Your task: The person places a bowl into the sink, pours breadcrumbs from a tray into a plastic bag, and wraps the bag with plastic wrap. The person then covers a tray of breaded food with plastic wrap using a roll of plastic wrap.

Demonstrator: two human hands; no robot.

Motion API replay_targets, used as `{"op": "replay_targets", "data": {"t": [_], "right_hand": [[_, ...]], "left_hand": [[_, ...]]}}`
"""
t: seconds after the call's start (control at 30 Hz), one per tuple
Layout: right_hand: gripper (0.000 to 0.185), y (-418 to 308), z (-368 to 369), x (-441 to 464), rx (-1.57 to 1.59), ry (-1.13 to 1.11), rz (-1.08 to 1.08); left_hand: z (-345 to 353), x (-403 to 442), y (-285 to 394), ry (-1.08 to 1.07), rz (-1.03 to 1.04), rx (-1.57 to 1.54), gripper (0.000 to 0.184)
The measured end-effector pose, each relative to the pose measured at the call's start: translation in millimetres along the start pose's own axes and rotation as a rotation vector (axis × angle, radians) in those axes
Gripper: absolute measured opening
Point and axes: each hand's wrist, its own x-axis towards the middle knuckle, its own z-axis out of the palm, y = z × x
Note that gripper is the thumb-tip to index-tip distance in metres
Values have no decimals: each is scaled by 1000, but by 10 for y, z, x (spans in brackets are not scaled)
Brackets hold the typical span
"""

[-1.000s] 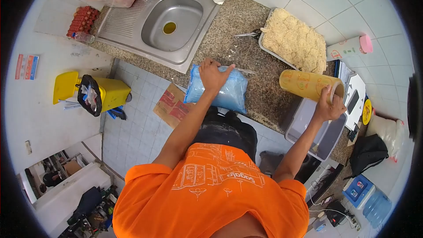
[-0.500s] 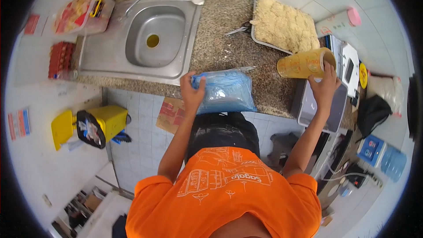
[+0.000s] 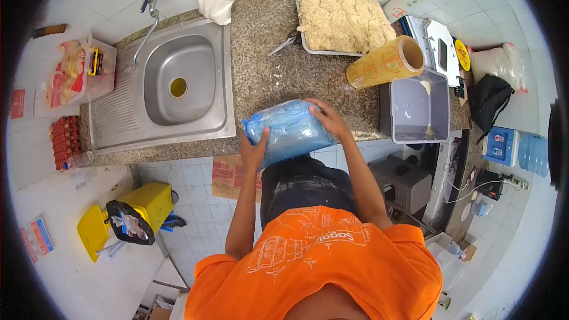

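A blue bundle wrapped in clear plastic film (image 3: 293, 130) is held at the counter's front edge, tilted with its right end farther back. My left hand (image 3: 253, 152) grips its left end, thumb on the near face. Around its upper right corner, my right hand (image 3: 329, 120) is closed, fingers on the top. What lies inside the blue layer I cannot make out. To the right, a large yellow roll of cling film (image 3: 379, 66) leans beside a grey plastic tub (image 3: 419, 112).
Behind are a tray of crumbly pale food (image 3: 344, 21) and scissors (image 3: 283, 45). A steel sink (image 3: 181, 74) is set in the left of the granite counter (image 3: 255, 62). A white plastic bag (image 3: 216, 3) stands at the wall. A yellow bin (image 3: 139, 210) is on the floor.
My right hand has left the cling film roll and taken hold of the wrapped bundle. The bundle has tilted, its right end raised. The head view has shifted.
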Motion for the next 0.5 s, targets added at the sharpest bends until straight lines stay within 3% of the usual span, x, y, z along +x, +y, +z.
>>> {"op": "replay_targets", "data": {"t": [0.07, 0.13, 0.2, 0.27, 0.33, 0.4, 0.43, 0.5], "right_hand": [[66, 158, 86, -200, 49, 142, -63], [83, 184, 158, -254, 147, 165, 276], [88, 77, 124, -343, 150, 127, 241], [93, -193, -22, -549, 161, 106, 203], [104, -447, -211, -888, 169, 52, 45], [108, -316, -365, -1239, 286, 61, 66], [113, -235, -446, -1411, 393, 36, 86], [118, -99, -610, -1712, 531, 6, 57]], "left_hand": [[22, -88, -53, -19, -14, -5, 83], [54, -104, -4, -50, -4, -1, 82], [72, -123, 104, -103, 1, -159, 77], [9, -208, 167, -6, -4, -39, 75], [-137, -370, 249, -169, 4, -204, 80], [-289, -630, 403, -392, -11, -499, 87], [-283, -656, 326, -427, -7, -478, 87], [-149, -658, 197, -612, -167, -552, 92]]}}
